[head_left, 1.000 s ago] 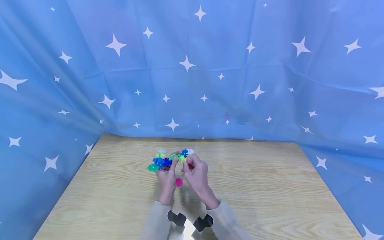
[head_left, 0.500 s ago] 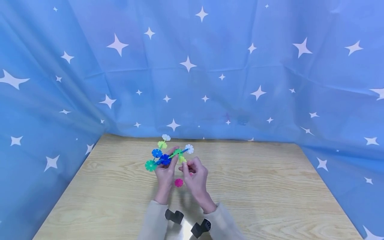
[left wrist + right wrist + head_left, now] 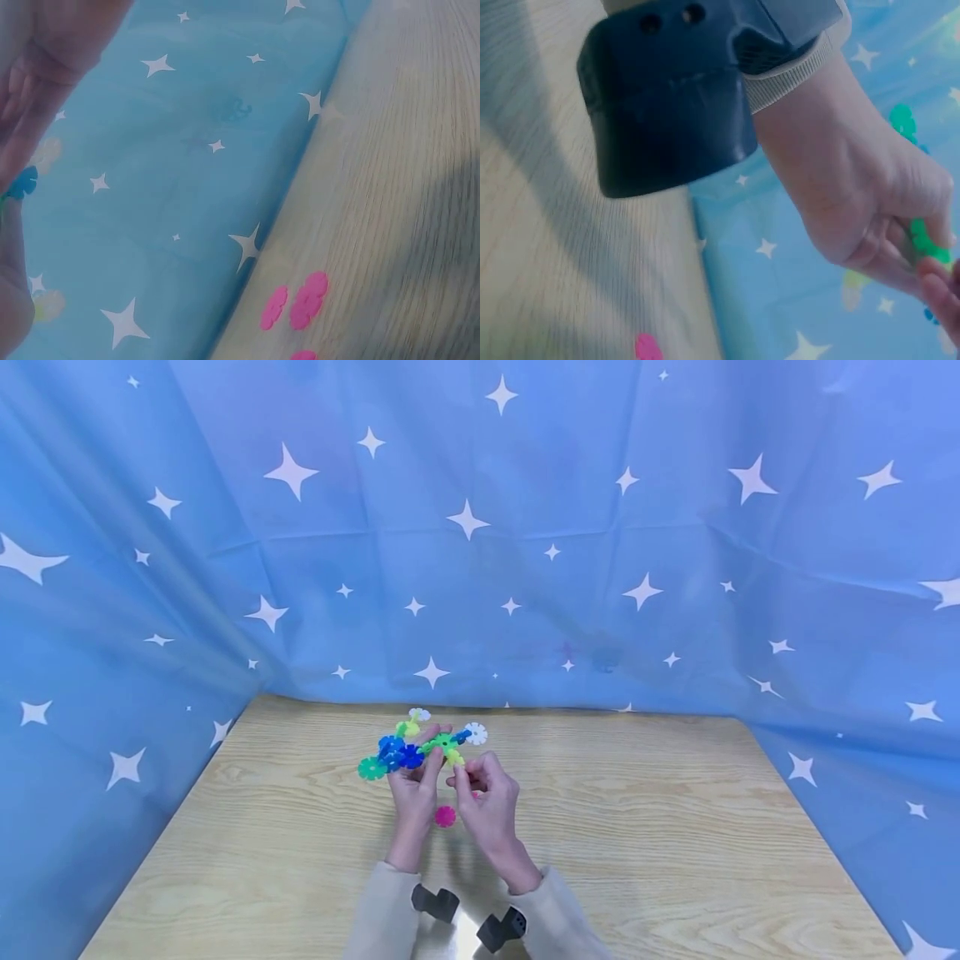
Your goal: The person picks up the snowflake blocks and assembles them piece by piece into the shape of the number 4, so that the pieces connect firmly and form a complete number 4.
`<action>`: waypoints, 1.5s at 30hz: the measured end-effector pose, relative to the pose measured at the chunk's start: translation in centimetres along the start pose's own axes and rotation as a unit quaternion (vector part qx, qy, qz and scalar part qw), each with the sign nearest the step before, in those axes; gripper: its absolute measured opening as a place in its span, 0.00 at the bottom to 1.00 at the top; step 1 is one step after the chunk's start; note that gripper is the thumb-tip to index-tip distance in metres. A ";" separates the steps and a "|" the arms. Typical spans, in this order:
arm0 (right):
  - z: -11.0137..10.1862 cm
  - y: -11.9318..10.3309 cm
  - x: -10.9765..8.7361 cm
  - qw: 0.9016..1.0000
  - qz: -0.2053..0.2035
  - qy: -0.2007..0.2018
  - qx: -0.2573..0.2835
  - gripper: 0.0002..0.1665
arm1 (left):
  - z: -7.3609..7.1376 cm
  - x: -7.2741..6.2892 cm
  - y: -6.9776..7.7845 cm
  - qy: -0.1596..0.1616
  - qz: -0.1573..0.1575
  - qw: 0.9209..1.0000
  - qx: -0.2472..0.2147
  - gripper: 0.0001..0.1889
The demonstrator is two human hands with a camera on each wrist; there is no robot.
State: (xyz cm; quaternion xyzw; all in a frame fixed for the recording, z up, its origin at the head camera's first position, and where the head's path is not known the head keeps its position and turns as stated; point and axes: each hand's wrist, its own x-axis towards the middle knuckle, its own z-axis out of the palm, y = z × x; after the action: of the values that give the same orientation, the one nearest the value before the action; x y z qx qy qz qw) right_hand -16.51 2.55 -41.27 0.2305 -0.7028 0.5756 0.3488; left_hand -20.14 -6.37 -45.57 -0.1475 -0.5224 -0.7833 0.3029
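Observation:
In the head view my left hand [image 3: 414,789] holds a joined build of flower-shaped snowflake discs, its thumb against a green disc [image 3: 442,742]. Blue discs [image 3: 390,749], a teal-green disc [image 3: 371,767], a pale yellow disc [image 3: 407,728] and a white disc [image 3: 419,714] stick out to the left and top. On the right side a short blue piece carries another white disc [image 3: 476,733]. My right hand [image 3: 491,797] pinches a yellow disc [image 3: 454,759] at the green disc's lower edge. Whether the two are slotted together cannot be told.
Pink discs [image 3: 309,300] lie on the wooden table [image 3: 675,827] under the hands; in the head view one pink disc [image 3: 445,816] shows between the wrists. Each wrist wears a black camera block [image 3: 435,903]. A blue star-print curtain [image 3: 480,568] stands behind the table.
The build has tilted up between my hands, turning its discs flat toward the head view, then tipped partly back. My right hand pinches the yellow disc throughout.

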 end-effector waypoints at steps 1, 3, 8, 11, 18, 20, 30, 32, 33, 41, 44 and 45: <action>0.0 0.0 0.0 1.000 0.001 -0.001 -0.001 0.12 | 0.1 0.0 0.0 0.004 -0.001 1.000 -0.006 0.14; 0.1 0.0 0.0 1.000 0.000 0.001 -0.006 0.12 | 0.3 -0.2 -0.1 0.014 -0.005 1.000 -0.008 0.13; 0.1 -0.2 0.0 1.000 0.002 0.005 -0.008 0.12 | 0.8 -0.5 -0.4 0.040 -0.001 0.999 0.014 0.11; 0.0 -0.4 0.0 1.000 0.006 0.007 -0.007 0.11 | 0.9 -0.6 -0.6 0.043 0.004 0.999 0.010 0.11; 0.1 -0.6 0.1 1.000 0.012 0.018 -0.021 0.12 | 1.0 -0.7 -0.9 0.040 0.012 0.999 0.020 0.11; 0.2 -0.7 0.1 0.999 0.011 0.021 -0.023 0.13 | 0.9 -0.7 -1.0 0.040 0.015 0.999 0.025 0.11; 0.7 -0.6 0.4 0.999 0.001 0.032 -0.031 0.13 | 1.1 -0.6 -0.6 0.045 0.007 0.998 0.049 0.12; 0.7 -0.5 0.6 0.999 -0.009 0.032 -0.029 0.13 | 1.0 -0.5 -0.4 0.041 -0.009 0.997 0.069 0.12; 0.6 -0.4 0.6 0.999 -0.014 0.032 -0.027 0.13 | 1.0 -0.5 -0.2 0.036 -0.020 0.996 0.077 0.13; 0.6 2.4 0.2 0.997 -0.056 0.040 -0.019 0.11 | 0.8 0.2 1.1 -0.020 -0.073 0.992 0.099 0.18; 0.7 3.3 -0.1 0.997 -0.063 0.041 -0.017 0.11 | 0.8 0.3 1.1 -0.017 -0.081 0.990 0.111 0.19; 0.7 3.3 -0.1 0.997 -0.062 0.040 -0.017 0.11 | 0.8 0.3 1.1 -0.016 -0.081 0.989 0.120 0.18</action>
State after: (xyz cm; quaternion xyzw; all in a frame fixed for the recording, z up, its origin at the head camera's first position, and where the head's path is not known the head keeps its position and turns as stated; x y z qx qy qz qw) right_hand -19.00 2.64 -43.54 0.2446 -0.6823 0.5497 0.4152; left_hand -19.73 -6.05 -44.26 -0.0796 -0.6275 -0.7346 0.2455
